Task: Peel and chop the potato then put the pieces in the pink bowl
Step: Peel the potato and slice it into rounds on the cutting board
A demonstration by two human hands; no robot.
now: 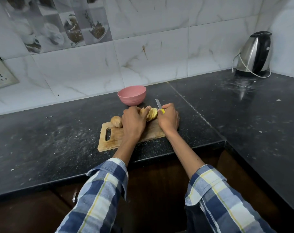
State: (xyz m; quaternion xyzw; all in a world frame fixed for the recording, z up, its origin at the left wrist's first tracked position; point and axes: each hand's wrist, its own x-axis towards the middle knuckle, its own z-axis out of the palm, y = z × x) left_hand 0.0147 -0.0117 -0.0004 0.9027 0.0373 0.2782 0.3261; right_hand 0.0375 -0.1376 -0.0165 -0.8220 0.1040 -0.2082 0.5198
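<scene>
Potato, partly sliced, lies on the chopping board between both hands. Left hand holds it down, fingers curled over it; right hand grips the knife beside the slices.

We see a worn wooden cutting board on a speckled, dusty black stone counter; beyond the board, a matt pink bowl and a glossy metal kettle.

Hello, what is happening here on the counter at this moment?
A person is slicing a potato on a wooden cutting board. The left hand holds the potato, and the right hand grips a yellow-handled knife. A second potato lies unpeeled on the board. The pink bowl behind looks empty.
</scene>
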